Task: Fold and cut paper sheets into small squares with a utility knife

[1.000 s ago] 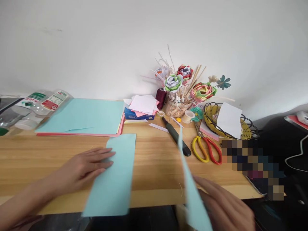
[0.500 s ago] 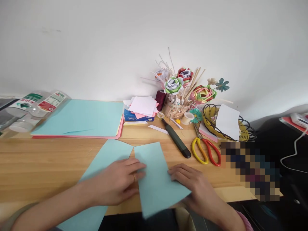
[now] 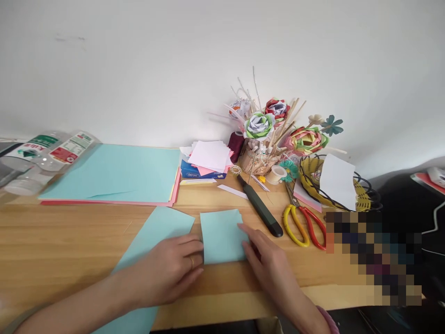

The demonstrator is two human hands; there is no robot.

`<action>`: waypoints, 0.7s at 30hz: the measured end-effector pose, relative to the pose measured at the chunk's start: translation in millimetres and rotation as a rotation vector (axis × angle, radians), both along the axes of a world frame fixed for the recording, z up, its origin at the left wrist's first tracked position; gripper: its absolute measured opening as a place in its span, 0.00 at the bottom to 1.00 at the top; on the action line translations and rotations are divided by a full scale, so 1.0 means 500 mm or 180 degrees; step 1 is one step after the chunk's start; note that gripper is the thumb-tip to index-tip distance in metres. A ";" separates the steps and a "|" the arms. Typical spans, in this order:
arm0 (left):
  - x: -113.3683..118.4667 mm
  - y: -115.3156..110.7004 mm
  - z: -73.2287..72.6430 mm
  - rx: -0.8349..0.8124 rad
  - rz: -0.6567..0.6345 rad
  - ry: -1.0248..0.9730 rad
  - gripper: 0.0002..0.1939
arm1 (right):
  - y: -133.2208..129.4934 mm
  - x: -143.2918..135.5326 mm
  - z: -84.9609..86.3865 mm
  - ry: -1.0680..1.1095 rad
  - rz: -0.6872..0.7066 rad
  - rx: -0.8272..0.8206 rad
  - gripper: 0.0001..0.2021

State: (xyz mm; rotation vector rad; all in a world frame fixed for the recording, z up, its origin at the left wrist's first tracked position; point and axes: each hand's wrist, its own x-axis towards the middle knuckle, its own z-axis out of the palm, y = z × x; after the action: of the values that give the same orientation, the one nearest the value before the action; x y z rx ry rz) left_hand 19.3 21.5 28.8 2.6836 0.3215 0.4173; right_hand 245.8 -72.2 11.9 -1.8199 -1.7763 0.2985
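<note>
A light-blue sheet of paper (image 3: 222,236), folded over into a nearly square shape, lies on the table between my hands. My right hand (image 3: 266,255) holds its right edge, index fingertip at the upper corner and another finger lower down. Along the opposite edge, my left hand (image 3: 177,264) rests with fingers stretched and fingertips at the paper's side; a ring is on one finger. Under my left hand and forearm lies a longer blue paper strip (image 3: 156,232), slanting toward the table's front edge.
Behind are a stack of coloured paper (image 3: 114,171), plastic bottles (image 3: 52,153), a blue box (image 3: 201,171) topped with paper squares, and paper flowers (image 3: 259,126) in a holder. A dark-handled cutter (image 3: 262,208), scissors (image 3: 297,227) and a yellow basket (image 3: 309,171) lie to the right.
The blue sheet's near part has been folded up and away from me, making it shorter. My right hand has shifted to its upper right edge; my left has slid slightly left.
</note>
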 end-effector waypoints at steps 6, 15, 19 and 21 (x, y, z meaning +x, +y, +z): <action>-0.002 0.001 -0.001 0.0312 -0.0169 -0.0104 0.14 | -0.009 -0.007 -0.004 -0.0445 -0.0007 0.0247 0.15; 0.065 0.077 0.005 -0.0251 0.1246 0.0477 0.14 | -0.010 -0.019 -0.001 -0.0491 0.0063 0.0475 0.13; 0.120 0.094 0.013 -0.0077 0.1208 0.1135 0.17 | -0.013 -0.018 -0.001 -0.0415 0.0112 0.0485 0.14; 0.132 0.096 0.016 -0.0058 0.1058 0.1321 0.13 | -0.014 -0.016 -0.001 -0.0288 0.0148 0.0444 0.14</action>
State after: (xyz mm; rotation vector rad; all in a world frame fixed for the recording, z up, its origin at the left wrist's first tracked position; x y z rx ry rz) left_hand 85.3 69.7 36.8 2.6842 0.8928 -0.0593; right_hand 237.9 -79.3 11.6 -1.7201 -1.8547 0.1084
